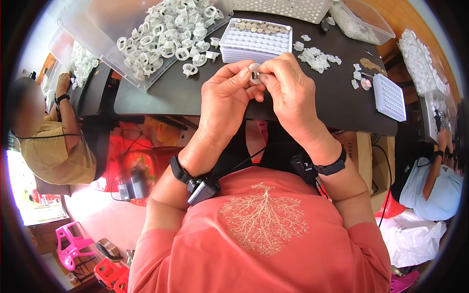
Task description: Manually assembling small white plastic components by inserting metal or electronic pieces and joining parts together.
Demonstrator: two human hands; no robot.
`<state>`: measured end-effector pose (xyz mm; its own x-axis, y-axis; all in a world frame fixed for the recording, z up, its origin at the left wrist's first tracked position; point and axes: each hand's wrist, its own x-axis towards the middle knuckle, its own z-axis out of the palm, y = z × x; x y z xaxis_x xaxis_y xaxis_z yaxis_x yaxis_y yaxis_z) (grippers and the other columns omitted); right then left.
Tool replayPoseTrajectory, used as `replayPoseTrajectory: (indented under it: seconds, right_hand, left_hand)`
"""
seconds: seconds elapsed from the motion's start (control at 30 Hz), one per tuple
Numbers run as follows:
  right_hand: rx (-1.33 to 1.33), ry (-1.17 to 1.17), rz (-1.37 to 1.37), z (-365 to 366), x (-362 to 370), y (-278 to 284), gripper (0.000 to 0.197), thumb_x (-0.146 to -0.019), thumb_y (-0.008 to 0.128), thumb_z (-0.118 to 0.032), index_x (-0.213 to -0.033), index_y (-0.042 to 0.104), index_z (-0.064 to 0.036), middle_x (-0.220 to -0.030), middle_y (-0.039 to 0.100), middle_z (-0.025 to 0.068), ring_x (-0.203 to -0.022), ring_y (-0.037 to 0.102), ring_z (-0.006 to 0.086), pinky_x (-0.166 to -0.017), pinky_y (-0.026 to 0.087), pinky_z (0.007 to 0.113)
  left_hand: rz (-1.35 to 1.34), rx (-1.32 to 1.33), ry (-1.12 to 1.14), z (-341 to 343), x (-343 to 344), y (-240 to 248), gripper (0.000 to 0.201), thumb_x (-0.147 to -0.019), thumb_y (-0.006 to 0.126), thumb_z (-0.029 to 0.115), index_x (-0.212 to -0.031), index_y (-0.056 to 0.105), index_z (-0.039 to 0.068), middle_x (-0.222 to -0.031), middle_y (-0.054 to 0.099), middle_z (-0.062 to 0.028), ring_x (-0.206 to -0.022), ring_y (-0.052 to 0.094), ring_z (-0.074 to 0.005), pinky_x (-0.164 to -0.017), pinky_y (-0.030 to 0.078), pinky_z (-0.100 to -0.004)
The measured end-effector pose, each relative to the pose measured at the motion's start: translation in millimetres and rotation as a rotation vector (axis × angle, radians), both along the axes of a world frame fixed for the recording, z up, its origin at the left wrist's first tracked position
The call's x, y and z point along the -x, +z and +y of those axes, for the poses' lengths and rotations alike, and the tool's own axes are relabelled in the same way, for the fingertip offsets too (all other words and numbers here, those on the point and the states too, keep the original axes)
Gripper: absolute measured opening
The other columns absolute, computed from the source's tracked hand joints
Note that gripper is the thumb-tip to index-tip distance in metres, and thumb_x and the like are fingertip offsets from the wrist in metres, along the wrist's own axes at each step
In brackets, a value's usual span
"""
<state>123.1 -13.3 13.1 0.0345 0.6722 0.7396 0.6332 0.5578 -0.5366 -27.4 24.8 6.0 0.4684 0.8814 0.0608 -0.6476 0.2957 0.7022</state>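
Note:
My left hand (225, 93) pinches a small round translucent plastic part (254, 71) between thumb and fingers, just above the table's front edge. A dark slot shows in the middle of that part. Thumb and forefinger of my right hand (289, 87) are closed against its right side; whether they hold a separate small piece is hidden. Right behind my hands stands a stack of white dimpled trays (244, 55), with several small silver discs (259, 26) in the far rows of the top one.
A clear bin (146, 83) heaped with white plastic rings (171, 31) stands at the left. White scraps (317, 58), a smaller dimpled tray (390, 97) and a clear box (364, 29) lie to the right. People sit at both sides; a red stool (132, 171) is at lower left.

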Motion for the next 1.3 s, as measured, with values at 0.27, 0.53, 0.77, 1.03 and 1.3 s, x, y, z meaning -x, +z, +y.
replayPoseTrajectory:
  seconds: [0.27,0.53,0.77,1.03,1.3]
  right_hand:
    - [-0.001,0.045,0.073,2,-1,-3,0.014,-0.085,0.065,0.004,-0.095,0.060,-0.0046,-0.088,0.060,0.0089,-0.072,0.066,0.0285,-0.058,0.052,0.037]
    - [0.057,0.079,0.090,0,-3,-5,0.017,-0.083,0.065,0.006,-0.095,0.061,-0.0045,-0.084,0.061,0.0072,-0.072,0.065,0.0272,-0.058,0.052,0.035]
    - [-0.187,-0.120,-0.201,-2,-1,-6,0.020,-0.077,0.068,0.003,-0.094,0.061,-0.0057,-0.080,0.057,0.0071,-0.067,0.064,0.0258,-0.054,0.050,0.036]
    - [-0.045,0.014,0.075,-6,1,-11,0.012,-0.086,0.065,0.006,-0.093,0.061,-0.0035,-0.082,0.058,0.0090,-0.065,0.065,0.0256,-0.056,0.052,0.034]
    - [0.287,0.206,0.533,-17,1,2,0.006,-0.090,0.065,0.005,-0.091,0.062,0.0006,-0.083,0.068,0.0058,-0.070,0.066,0.0118,-0.061,0.053,0.027]
  left_hand:
    - [0.030,0.017,0.028,0,1,-1,0.021,-0.099,0.060,0.008,-0.112,0.060,-0.009,-0.098,0.066,-0.0154,-0.081,0.064,-0.0241,-0.071,0.054,-0.0348]
    - [0.048,0.013,0.033,-1,-1,0,0.020,-0.099,0.060,0.007,-0.111,0.060,-0.009,-0.099,0.066,-0.0157,-0.082,0.064,-0.0239,-0.071,0.054,-0.0351]
    - [0.042,0.000,-0.006,-2,-1,1,0.020,-0.098,0.061,0.007,-0.110,0.061,-0.009,-0.098,0.067,-0.0158,-0.081,0.064,-0.0233,-0.070,0.053,-0.0345]
    - [0.109,-0.053,0.004,-2,0,1,0.019,-0.099,0.058,0.008,-0.110,0.061,-0.007,-0.102,0.067,-0.0164,-0.082,0.064,-0.0242,-0.071,0.052,-0.0364]
    - [0.133,-0.079,0.002,0,1,0,0.019,-0.098,0.060,0.008,-0.110,0.062,-0.007,-0.103,0.067,-0.0166,-0.084,0.064,-0.0245,-0.071,0.052,-0.0370]
